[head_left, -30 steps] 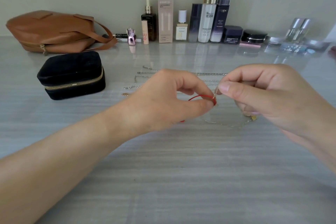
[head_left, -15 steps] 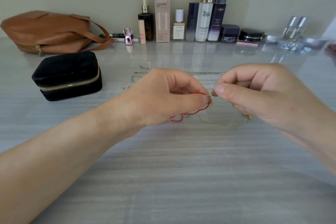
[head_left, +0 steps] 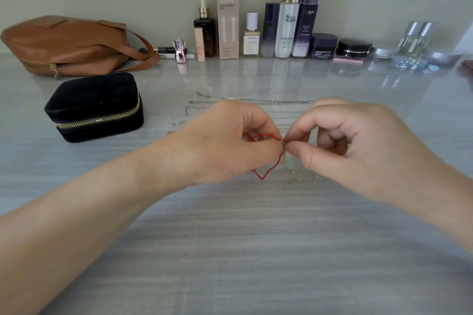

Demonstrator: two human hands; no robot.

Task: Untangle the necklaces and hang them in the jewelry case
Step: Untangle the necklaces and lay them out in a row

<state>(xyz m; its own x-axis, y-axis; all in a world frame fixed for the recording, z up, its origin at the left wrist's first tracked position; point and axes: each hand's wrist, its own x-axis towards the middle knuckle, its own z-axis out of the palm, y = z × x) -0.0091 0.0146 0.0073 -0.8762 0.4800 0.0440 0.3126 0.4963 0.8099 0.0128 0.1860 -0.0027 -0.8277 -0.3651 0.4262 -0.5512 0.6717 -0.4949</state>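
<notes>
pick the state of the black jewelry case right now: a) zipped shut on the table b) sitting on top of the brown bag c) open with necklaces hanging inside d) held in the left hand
A: the black jewelry case sits on the table with its gold zipper closed along the sides that show, apart from the left hand and right hand, which pinch the red cord and fine chain.

Grey table (head_left: 230,250): black zipped case (head_left: 94,106), tan bag (head_left: 69,45), silver chains (head_left: 256,103), cosmetics row (head_left: 284,23).
</notes>
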